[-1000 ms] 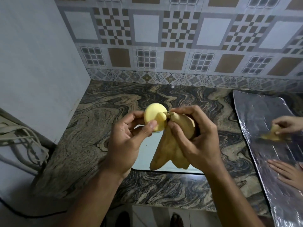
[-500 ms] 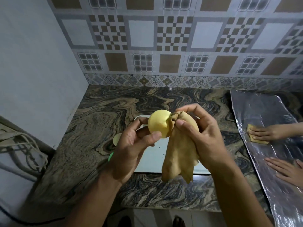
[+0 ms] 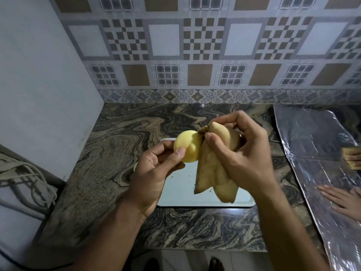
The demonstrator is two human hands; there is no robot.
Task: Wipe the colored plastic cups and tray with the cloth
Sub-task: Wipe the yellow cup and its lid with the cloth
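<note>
My left hand (image 3: 156, 173) grips a yellow plastic cup (image 3: 186, 148) by its base, held sideways above the counter. Against the cup's open end my right hand (image 3: 242, 159) holds a tan cloth (image 3: 213, 173); its bunched top is pinched between thumb and fingers and its loose ends hang down. Below both hands a white tray (image 3: 181, 194) lies flat on the marble counter (image 3: 117, 153). A sliver of another pale cup (image 3: 134, 166) peeks out behind my left hand, mostly hidden.
A sheet of silver foil (image 3: 316, 145) covers the counter at the right, where another person's hands (image 3: 343, 200) rest, one on a small sponge (image 3: 353, 159). Tiled wall behind, grey wall and cables (image 3: 25, 182) at the left. Counter edge runs near the bottom.
Both hands with cup and cloth stay together above the tray. The view has tilted up slightly. The other person's hand with the sponge has slid to the right.
</note>
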